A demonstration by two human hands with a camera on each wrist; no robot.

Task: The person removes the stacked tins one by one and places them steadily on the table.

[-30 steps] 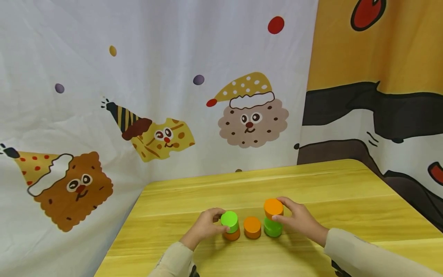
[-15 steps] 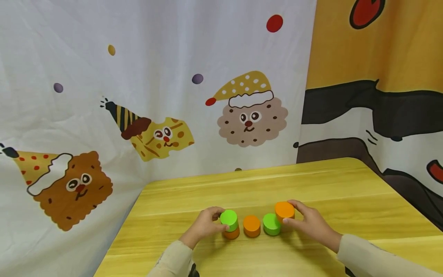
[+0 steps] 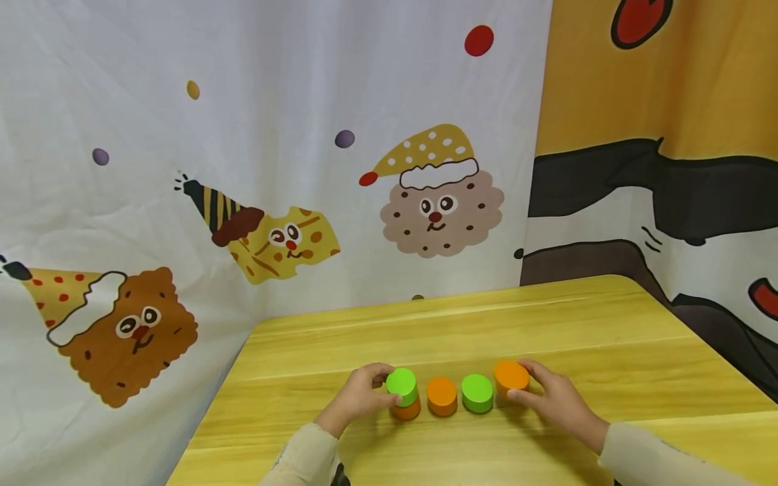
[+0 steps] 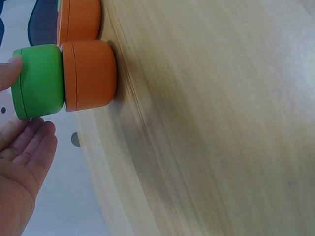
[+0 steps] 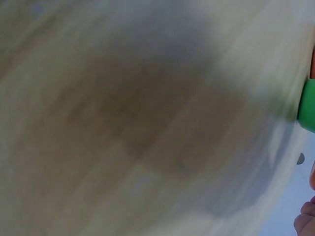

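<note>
Small round lidded jars stand in a row in the head view. My left hand (image 3: 363, 397) pinches a green jar (image 3: 402, 385) that sits on top of an orange jar (image 3: 406, 410). In the left wrist view, the thumb lies on the green jar's lid edge (image 4: 40, 81), and the orange jar (image 4: 91, 75) stands against its base. Another orange jar (image 3: 442, 397) and a green jar (image 3: 477, 394) stand singly to the right. Beside that green one, my right hand (image 3: 565, 405) holds an orange jar (image 3: 510, 378) between thumb and fingers, low over the table.
The wooden table (image 3: 340, 337) reaches back to a white curtain (image 3: 292, 101) printed with cartoon biscuits and cheese. A yellow, black and white printed cloth (image 3: 638, 115) hangs at the right. In the right wrist view, the table surface (image 5: 147, 123) fills most of the picture.
My right hand has lifted the orange jar off the right green jar, carried it right and lowered it beside that jar. The left hand stays in place on its stack.
</note>
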